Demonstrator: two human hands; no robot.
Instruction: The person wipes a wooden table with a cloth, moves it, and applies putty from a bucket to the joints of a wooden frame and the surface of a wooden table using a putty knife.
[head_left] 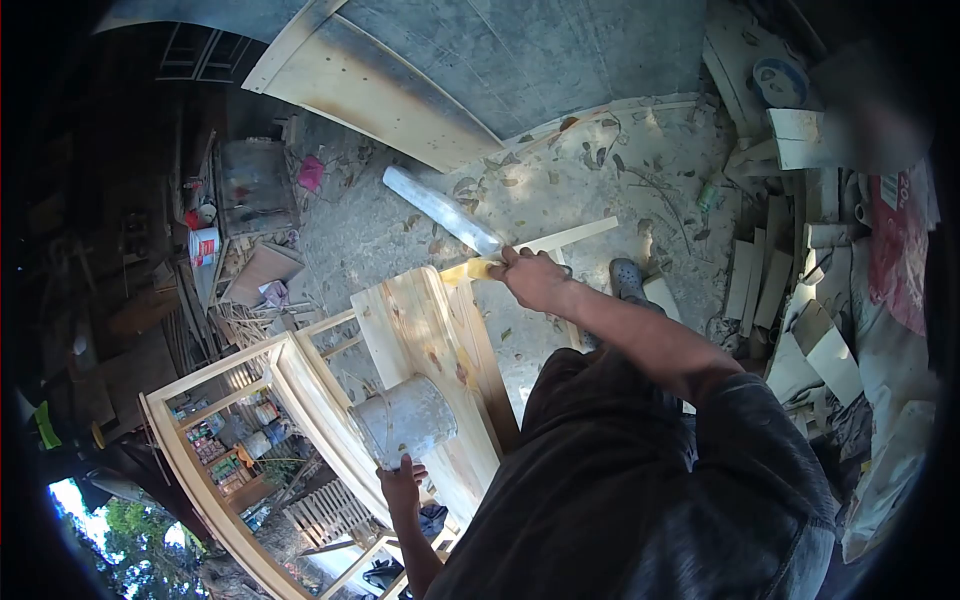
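Observation:
My right hand (535,278) is closed at the near end of a long, shiny, translucent roll (435,208) that looks like plastic film. Beside its fingers is a flat yellow piece (468,272), over the end of a wooden board. My left hand (403,488) has its thumb and fingers at the edge of a grey metal bucket (408,420). That bucket lies tilted across a pale, knotty wooden board (400,320), its side turned up to me. Part of the left-hand fingers is hidden.
A pale wooden frame (290,355) stands left of the board. A large panel (370,85) rises at the back. Offcuts and boards (760,270) lean at the right. A white bucket (203,245) and scrap wood sit at the left. Dry leaves litter the concrete floor (560,185).

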